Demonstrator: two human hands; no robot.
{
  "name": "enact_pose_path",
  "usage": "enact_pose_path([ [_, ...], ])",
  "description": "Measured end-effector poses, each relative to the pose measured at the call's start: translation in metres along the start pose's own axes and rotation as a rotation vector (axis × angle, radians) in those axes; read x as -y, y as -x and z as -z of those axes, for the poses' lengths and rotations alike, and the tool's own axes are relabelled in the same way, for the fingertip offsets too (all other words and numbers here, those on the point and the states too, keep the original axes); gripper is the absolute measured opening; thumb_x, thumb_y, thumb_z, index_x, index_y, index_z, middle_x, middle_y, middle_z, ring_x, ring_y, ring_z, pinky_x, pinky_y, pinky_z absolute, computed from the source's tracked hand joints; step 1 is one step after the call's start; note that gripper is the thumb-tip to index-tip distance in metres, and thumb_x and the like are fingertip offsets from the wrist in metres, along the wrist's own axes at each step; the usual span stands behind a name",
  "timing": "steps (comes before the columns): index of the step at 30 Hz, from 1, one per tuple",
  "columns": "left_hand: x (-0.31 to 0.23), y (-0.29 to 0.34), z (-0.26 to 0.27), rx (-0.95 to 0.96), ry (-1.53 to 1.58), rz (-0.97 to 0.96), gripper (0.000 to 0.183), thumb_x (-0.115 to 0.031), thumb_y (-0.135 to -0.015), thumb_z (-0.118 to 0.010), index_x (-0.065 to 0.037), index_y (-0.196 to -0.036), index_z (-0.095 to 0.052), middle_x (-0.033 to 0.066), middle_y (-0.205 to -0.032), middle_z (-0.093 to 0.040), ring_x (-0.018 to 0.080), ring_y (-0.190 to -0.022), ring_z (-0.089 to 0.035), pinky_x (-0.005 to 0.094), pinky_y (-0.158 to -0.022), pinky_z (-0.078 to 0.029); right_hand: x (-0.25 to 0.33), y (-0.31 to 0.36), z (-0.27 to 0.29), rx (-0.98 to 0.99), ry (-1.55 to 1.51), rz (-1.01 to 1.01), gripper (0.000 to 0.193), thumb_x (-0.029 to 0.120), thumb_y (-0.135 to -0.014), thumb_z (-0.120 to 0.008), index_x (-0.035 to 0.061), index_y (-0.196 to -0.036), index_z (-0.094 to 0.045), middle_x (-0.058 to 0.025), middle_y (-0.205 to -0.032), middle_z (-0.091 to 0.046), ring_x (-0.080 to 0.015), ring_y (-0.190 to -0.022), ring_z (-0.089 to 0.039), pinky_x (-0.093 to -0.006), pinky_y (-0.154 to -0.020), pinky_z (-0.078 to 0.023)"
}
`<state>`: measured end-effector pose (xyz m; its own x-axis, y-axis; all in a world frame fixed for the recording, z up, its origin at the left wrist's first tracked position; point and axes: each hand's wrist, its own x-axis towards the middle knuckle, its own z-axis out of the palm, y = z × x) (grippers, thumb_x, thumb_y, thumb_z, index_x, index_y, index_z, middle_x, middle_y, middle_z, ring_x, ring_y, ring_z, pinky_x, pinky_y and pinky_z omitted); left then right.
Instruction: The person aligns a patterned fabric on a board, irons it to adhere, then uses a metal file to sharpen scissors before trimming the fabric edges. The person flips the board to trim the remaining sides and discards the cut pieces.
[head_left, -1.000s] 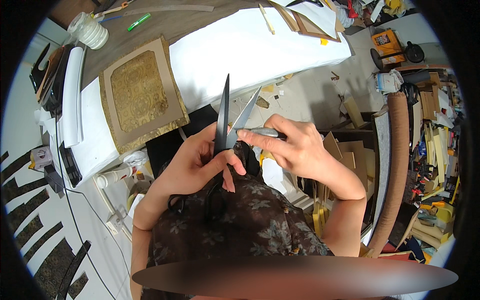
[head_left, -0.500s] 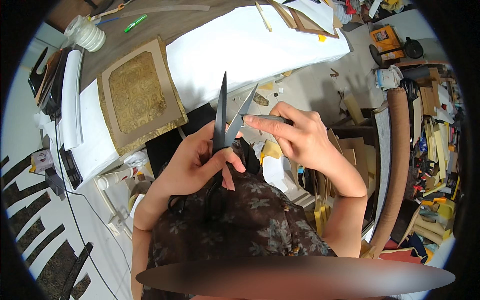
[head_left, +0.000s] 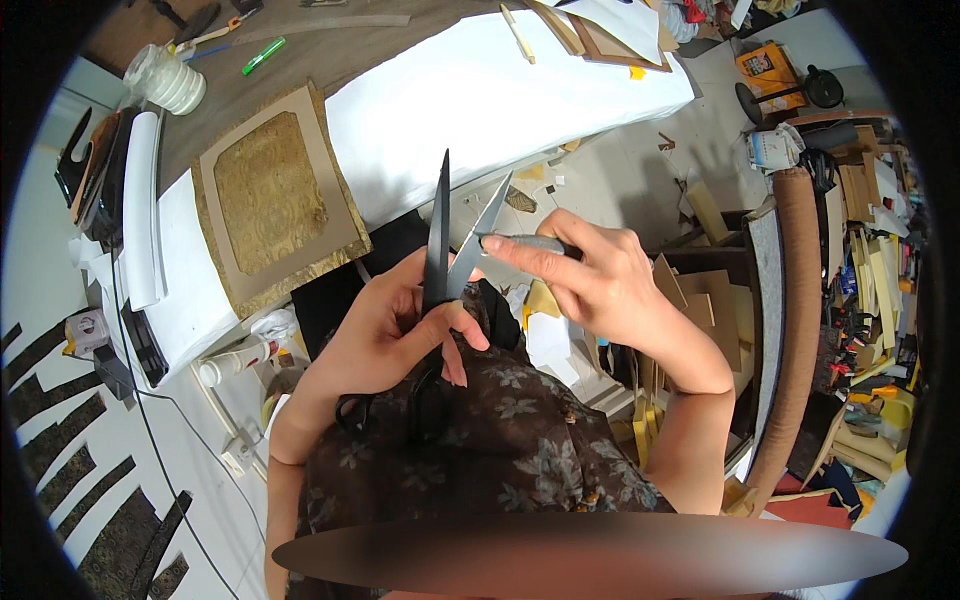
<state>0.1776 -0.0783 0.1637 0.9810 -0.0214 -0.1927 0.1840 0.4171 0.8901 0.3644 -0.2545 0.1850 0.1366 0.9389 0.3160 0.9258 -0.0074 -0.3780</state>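
Observation:
My left hand (head_left: 375, 335) is closed around a large pair of dark scissors (head_left: 438, 235) at the pivot, blades spread apart and tips pointing away from me. The black handle loops hang below the hand, against the dark floral cloth of my clothing. In my right hand (head_left: 605, 280) is a slim grey-handled tool (head_left: 550, 243), gripped with the index finger stretched along it. Its front end meets the inner side of the right-hand blade. What kind of tool it is cannot be made out, as my fingers cover part of it.
Ahead lies a table with white paper (head_left: 430, 110) and a gold patterned panel (head_left: 270, 190) in a beige frame. A clear plastic jar (head_left: 165, 80) stands far left. Dark patterned strips (head_left: 75, 480) lie at lower left. On the right are a brown roll (head_left: 795, 300) and cardboard offcuts (head_left: 715, 310).
The grey tool and my right index finger have shifted very slightly along the scissor blade. My left hand keeps its hold, and the whole view has moved a little.

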Motion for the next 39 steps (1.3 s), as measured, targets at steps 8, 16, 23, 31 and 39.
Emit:
enact_pose_path([
  [8,-0.002,0.0,-0.001,0.003,-0.009,0.023,0.035,0.006,-0.099,-0.041,0.002,-0.134,-0.041,0.0158,-0.091,-0.07,0.0194,-0.067,-0.071,0.0281,-0.062,-0.057,-0.006,0.003,-0.002,-0.025,0.026,-0.007,0.069,-0.011,-0.068,-0.064,0.0258,-0.125,-0.07,-0.005,-0.078,-0.053,-0.0192,-0.051,-0.05,-0.0349,-0.043,-0.042],
  [16,0.001,-0.002,-0.001,0.006,-0.009,0.032,0.036,0.007,-0.098,-0.04,0.001,-0.133,-0.041,0.0164,-0.092,-0.07,0.0196,-0.067,-0.071,0.0279,-0.062,-0.057,-0.011,0.0,-0.001,-0.016,0.013,-0.037,0.066,-0.012,-0.07,-0.064,0.0245,-0.124,-0.071,-0.005,-0.077,-0.052,-0.0203,-0.049,-0.048,-0.0359,-0.043,-0.039],
  [23,0.001,0.0,-0.002,-0.002,0.004,0.028,0.035,0.007,-0.098,-0.04,0.001,-0.133,-0.041,0.017,-0.092,-0.07,0.0203,-0.067,-0.071,0.0283,-0.062,-0.057,-0.01,0.003,-0.001,-0.028,-0.023,-0.027,0.064,-0.013,-0.071,-0.064,0.0233,-0.124,-0.071,-0.0054,-0.076,-0.053,-0.0202,-0.051,-0.051,-0.0362,-0.044,-0.04],
  [31,-0.002,0.0,-0.005,-0.012,0.004,0.013,0.034,0.007,-0.099,-0.04,0.002,-0.132,-0.041,0.0167,-0.091,-0.07,0.0204,-0.066,-0.071,0.0291,-0.061,-0.057,-0.015,0.004,0.0,-0.036,-0.07,-0.071,0.062,-0.016,-0.073,-0.06,0.0204,-0.122,-0.071,-0.0072,-0.076,-0.055,-0.0207,-0.053,-0.052,-0.0348,-0.046,-0.042],
  [39,0.002,0.002,-0.007,-0.021,-0.004,0.007,0.032,0.003,-0.101,-0.044,0.004,-0.133,-0.041,0.0181,-0.088,-0.07,0.0212,-0.063,-0.07,0.0285,-0.06,-0.056,-0.014,0.003,0.004,-0.03,-0.148,-0.119,0.061,-0.018,-0.075,-0.057,0.0169,-0.123,-0.071,-0.0087,-0.074,-0.053,-0.0216,-0.055,-0.051,-0.0299,-0.052,-0.043],
])
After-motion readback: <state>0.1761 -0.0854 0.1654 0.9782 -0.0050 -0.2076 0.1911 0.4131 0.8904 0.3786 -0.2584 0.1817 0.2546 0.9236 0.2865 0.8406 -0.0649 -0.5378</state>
